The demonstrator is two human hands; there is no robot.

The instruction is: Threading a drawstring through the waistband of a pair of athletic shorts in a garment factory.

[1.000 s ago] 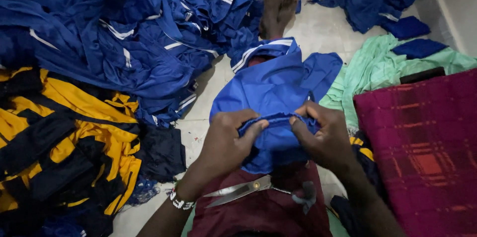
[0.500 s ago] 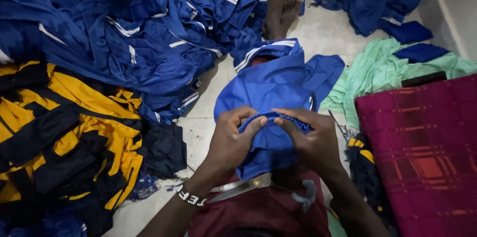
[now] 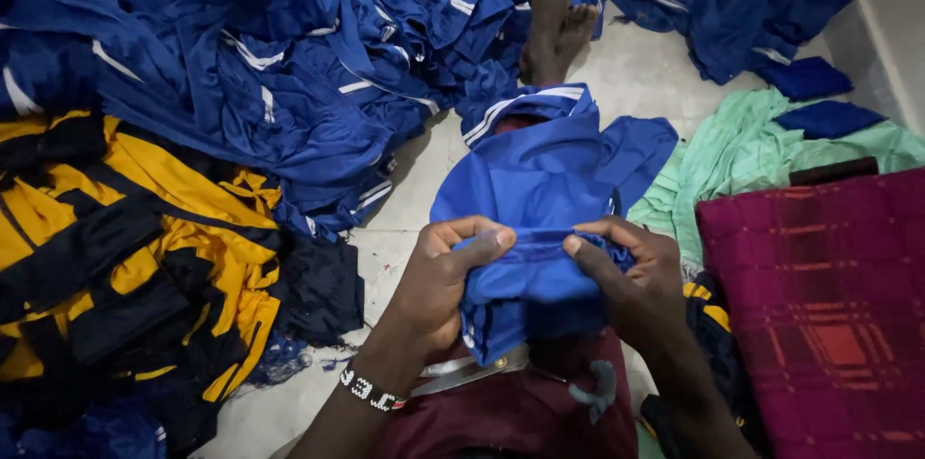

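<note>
Sprawling across the floor [image 3: 636, 64]: blue garment pile [image 3: 289, 64], then yellow-black pile [image 3: 116, 247]. Blue garment [image 3: 549, 180] lay over person's lap; left hand [image 3: 438, 281] and right hand [image 3: 631, 271] both pinched its bunched edge, close together. Scissors [image 3: 472, 374] lay underneath.

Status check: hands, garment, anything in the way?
Left hand and right hand both pinching blue garment edge over lap. Scissors lie beneath. Nothing between hands.

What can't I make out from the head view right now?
- Scissors: handles and most of the blades hidden under the left hand and blue shirt.
- Shirt's pinched edge: covered by both thumbs; right hand.
- Yellow garments: cut off by the left edge.
- Maroon cloth: cut off at right.
</note>
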